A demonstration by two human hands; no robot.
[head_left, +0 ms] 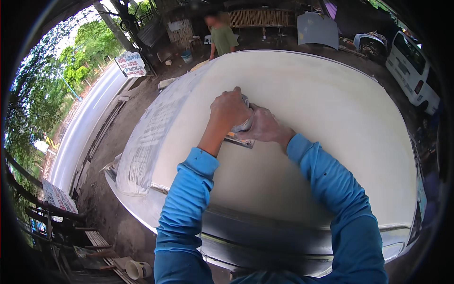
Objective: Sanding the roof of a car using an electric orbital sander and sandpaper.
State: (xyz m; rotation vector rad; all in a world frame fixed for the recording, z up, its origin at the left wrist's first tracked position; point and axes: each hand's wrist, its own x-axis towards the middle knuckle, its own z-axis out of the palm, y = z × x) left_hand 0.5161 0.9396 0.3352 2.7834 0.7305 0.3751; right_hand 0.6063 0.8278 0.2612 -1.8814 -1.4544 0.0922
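Both arms, in blue sleeves, reach forward over a broad cream-coloured vehicle roof. Near its middle sits a grey hand-held sander with a flat rectangular pad that lies on the surface. My left hand is wrapped over the sander's top from the left. Closed around its right side is my right hand, dusty and pressed close to the left. Most of the sander's body is hidden under my fingers. Thin plastic sheeting covers the vehicle's left side.
Beyond the vehicle stands a person in a green shirt, near a bucket. A grey panel leans at the back; a white van is parked far right. Planks and a white pail lie lower left, beside a road.
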